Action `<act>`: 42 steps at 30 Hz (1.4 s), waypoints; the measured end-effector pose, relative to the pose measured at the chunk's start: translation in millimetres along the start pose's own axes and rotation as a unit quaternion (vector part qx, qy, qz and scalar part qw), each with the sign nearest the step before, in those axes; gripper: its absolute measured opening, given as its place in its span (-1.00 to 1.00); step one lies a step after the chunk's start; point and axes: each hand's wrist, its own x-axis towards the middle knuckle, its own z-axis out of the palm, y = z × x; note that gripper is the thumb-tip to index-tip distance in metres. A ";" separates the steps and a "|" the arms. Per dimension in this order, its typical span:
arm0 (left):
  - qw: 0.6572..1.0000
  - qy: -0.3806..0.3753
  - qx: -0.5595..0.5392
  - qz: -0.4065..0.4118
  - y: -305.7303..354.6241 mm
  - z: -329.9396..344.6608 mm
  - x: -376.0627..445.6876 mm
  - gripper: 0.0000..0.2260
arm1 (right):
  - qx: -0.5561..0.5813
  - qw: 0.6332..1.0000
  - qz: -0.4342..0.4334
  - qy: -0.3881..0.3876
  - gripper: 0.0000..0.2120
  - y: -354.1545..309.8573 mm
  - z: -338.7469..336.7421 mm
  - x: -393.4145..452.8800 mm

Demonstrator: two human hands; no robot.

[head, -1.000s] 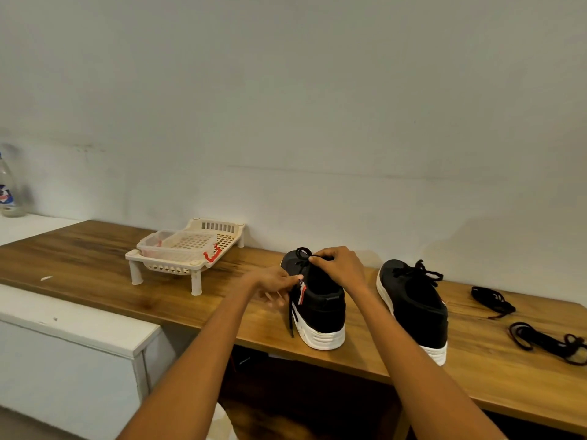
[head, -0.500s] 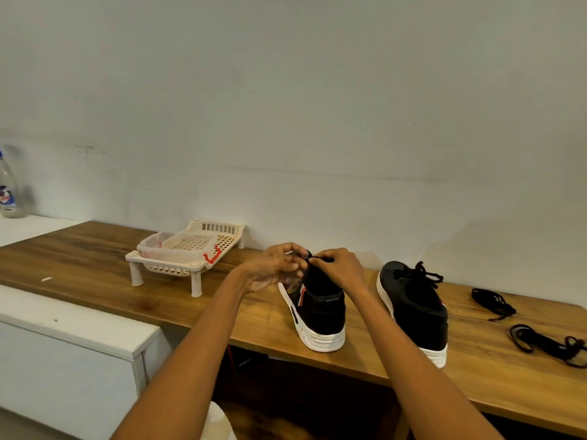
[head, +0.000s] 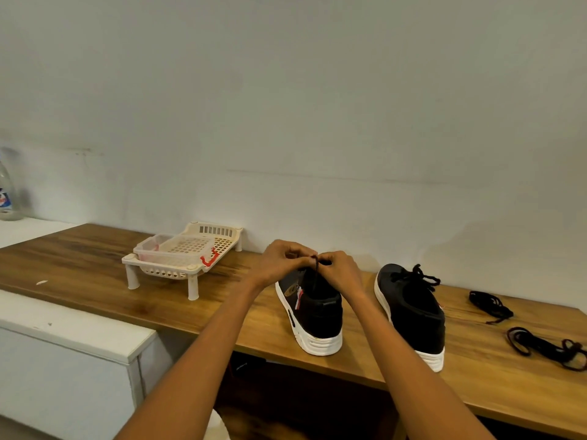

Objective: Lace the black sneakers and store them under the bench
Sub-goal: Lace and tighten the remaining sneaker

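Two black sneakers with white soles stand on the wooden bench [head: 79, 268], heels toward me. Over the left sneaker [head: 316, 315], my left hand [head: 279, 265] and my right hand [head: 341, 273] meet above its tongue. Both pinch its black lace [head: 316, 266], which runs down into the shoe. The lace ends are hidden between my fingers. The right sneaker [head: 413, 312] stands beside it with its lace tied in a bow [head: 419, 276].
A cream plastic rack [head: 178, 265] with a clear lidded box stands left of the shoes. Two loose black laces [head: 489, 304] [head: 549, 347] lie at the right end. A bottle [head: 8, 192] stands on a white ledge far left. Dark space shows under the bench.
My left hand rose from the sneaker's left side to the top and joined my right hand on the lace. The sneaker stays in place.
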 end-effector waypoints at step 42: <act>0.983 0.002 0.074 -0.170 -20.6 5.3 44.7 -0.80 | -0.036 0.998 -0.024 0.052 -0.89 -4.0 -3.0 -4.6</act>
